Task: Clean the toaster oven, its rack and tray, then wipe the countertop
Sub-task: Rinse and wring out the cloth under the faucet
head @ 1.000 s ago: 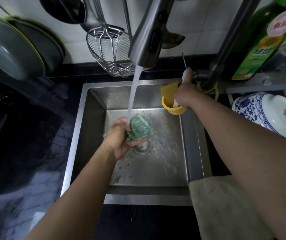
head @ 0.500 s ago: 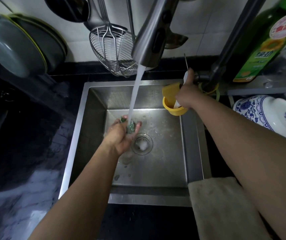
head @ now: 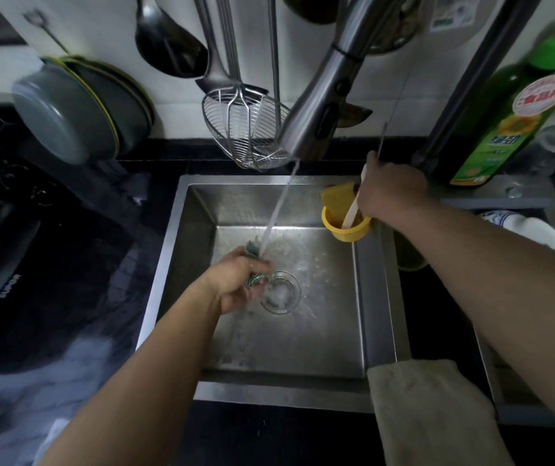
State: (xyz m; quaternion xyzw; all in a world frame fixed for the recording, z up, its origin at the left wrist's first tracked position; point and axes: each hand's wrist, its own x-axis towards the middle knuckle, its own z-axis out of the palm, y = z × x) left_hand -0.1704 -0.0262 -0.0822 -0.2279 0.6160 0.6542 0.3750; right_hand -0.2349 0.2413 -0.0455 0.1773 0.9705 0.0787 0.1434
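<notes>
My left hand grips a green scrubber in a closed fist, low in the steel sink beside the drain. Water runs from the tap spout onto the scrubber and my fingers. Only small bits of green show around the fist. My right hand is curled round the tap's lever at the sink's back right corner, just above a yellow cup with a white utensil in it. No toaster oven, rack or tray is in view.
A beige cloth hangs over the sink's front right corner. A wire strainer and ladles hang behind the tap. A green oil bottle and a blue-white bowl sit at the right, a black appliance at the left.
My left hand has closed tighter on the scrubber, which showed as a round green pad a second ago. It stays under the stream. My right hand has kept its place at the tap.
</notes>
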